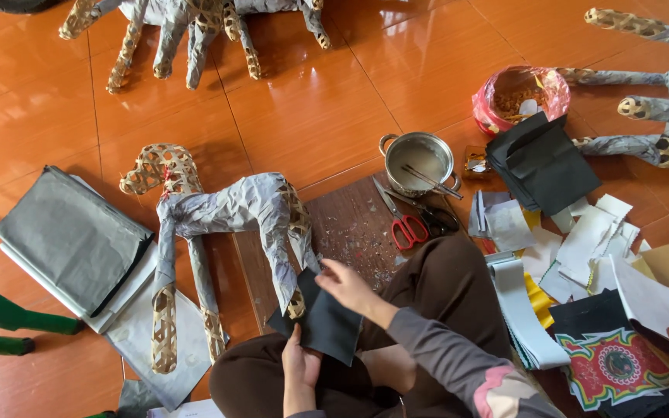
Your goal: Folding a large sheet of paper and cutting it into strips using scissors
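Matt black paper sheet (328, 325), woven-bamboo animal frame (218, 224), glossy tiled floor (311, 108).

Not much packaging here, and no signs or screens. There's a pink-red plastic bag (520, 97) sitting open on the floor at upper right, just behind the stack of black sheets, with yellowish bits inside. Bottom right, a printed sheet (617, 368) lies flat, red and green with a round emblem, maybe a label.

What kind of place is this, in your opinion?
Probably a home craft workspace on a tiled floor: woven animal frames partly covered with paper, red-handled scissors, and a metal pot.
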